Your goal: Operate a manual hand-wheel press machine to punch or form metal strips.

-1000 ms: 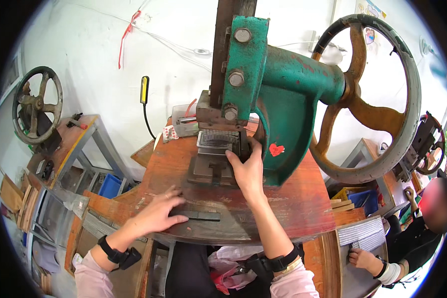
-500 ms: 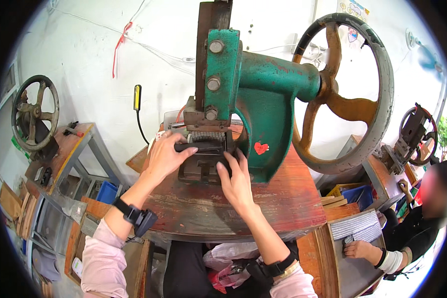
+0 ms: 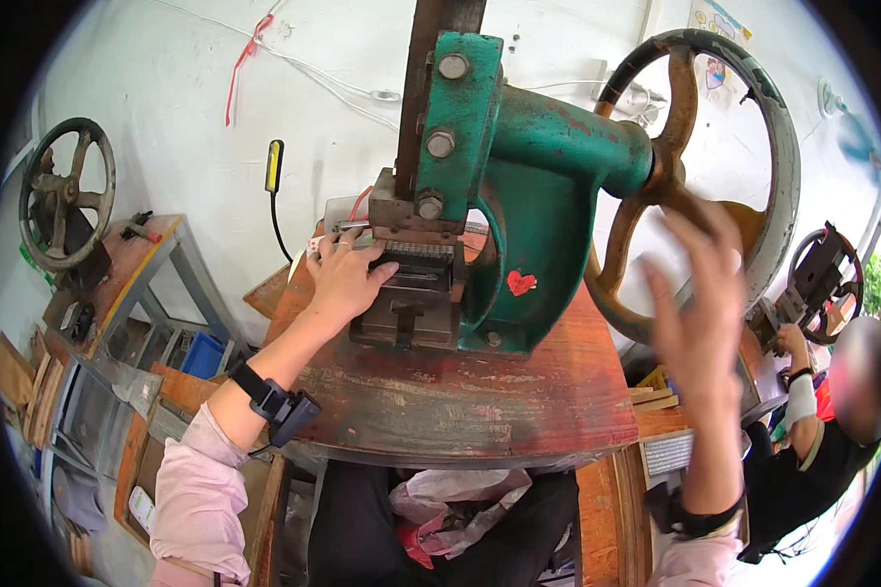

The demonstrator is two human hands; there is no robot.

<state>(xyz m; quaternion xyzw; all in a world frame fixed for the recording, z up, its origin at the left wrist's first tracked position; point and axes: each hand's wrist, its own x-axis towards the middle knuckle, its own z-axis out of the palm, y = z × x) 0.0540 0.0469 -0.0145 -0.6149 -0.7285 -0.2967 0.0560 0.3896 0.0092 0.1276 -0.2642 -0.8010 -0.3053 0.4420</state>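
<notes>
A green hand press (image 3: 548, 245) stands on the wooden table, its ram over a dark metal die block (image 3: 406, 318). A dark flat bar (image 3: 416, 271) lies in the block, below a ribbed metal strip (image 3: 416, 251) under the ram. My left hand (image 3: 347, 279) rests at the left end of the bar, thumb and fingers apart, fingertips touching the block's edge. My right hand (image 3: 700, 293) is raised in front of the press's large handwheel (image 3: 768, 176); motion blurs it, but its thumb stands apart from the fingers and nothing shows in it.
The worn wooden table (image 3: 460, 411) has its front edge above my lap. A second handwheel press (image 3: 69, 205) stands on a bench at far left. At right a co-worker (image 3: 812, 470) reaches toward another small press (image 3: 812, 274). A wooden tray (image 3: 137, 460) sits at lower left.
My right hand has left the die block and swung up and right to the handwheel. The dark bar has been let go in the block. The co-worker's hand has moved up from the tray.
</notes>
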